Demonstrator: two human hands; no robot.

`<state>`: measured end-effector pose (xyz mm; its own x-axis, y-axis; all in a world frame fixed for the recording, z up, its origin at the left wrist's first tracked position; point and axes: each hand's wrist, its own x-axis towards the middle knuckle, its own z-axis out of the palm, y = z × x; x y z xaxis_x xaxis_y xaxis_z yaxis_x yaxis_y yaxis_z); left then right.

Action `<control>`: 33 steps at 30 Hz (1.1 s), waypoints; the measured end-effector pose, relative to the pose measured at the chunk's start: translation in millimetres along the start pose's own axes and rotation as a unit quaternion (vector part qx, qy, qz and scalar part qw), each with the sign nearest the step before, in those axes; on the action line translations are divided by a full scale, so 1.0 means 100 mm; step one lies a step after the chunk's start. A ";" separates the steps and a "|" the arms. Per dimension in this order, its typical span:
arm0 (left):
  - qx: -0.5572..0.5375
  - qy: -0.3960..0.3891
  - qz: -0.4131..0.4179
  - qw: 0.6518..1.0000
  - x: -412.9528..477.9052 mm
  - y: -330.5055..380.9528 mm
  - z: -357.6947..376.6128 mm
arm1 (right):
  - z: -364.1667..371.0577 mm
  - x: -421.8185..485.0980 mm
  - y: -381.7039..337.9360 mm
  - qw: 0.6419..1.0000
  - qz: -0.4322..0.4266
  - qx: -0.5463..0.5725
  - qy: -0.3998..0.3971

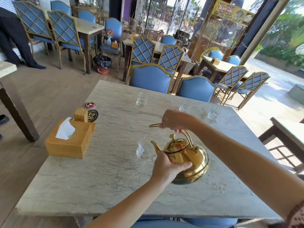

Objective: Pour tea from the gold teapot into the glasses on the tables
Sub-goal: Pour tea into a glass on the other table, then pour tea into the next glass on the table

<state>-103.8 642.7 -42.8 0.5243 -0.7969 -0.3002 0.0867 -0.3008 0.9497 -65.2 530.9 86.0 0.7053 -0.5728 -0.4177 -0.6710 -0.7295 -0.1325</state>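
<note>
The marble table (pixel 102 178) carries a wooden tissue box (pixel 70 145) at its left edge and four glasses. The gold teapot (pixel 187 162) is held above the table near the front, tilted, spout toward the near glass (pixel 143 149). The right hand (pixel 174 120) is closed around the teapot handle from above; the left hand (pixel 166 167) cups the teapot body, fingers wrapped on it. Three far glasses (pixel 213 114) stand well apart near the rear edge

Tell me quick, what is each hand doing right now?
Left hand: closed against the side of the gold teapot, steadying it.
Right hand: closed around the teapot's handle, tilting the spout toward a glass.
</note>
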 end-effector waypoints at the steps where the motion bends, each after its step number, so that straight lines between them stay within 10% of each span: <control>1: 0.022 0.001 0.008 1.000 0.01 -0.04 0.01 | 0.03 -0.04 0.07 1.000 0.004 0.024 -0.006; 14: 0.143 -0.068 0.135 0.978 0.12 0.34 0.40 | -0.29 -0.50 0.98 0.980 0.066 0.170 0.084; 24: 0.057 -0.138 0.051 0.988 0.07 0.34 1.46 | -0.25 -0.39 1.99 0.981 0.144 0.126 -0.002; 33: 0.019 -0.046 0.010 0.999 0.11 0.39 2.34 | -0.21 -0.23 2.51 0.994 0.074 0.052 -0.061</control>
<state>-292.3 499.5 -29.4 0.4446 -0.8476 -0.2898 0.0437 -0.3026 0.9521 -245.1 352.8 81.1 0.5686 -0.6159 -0.5453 -0.7892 -0.5953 -0.1506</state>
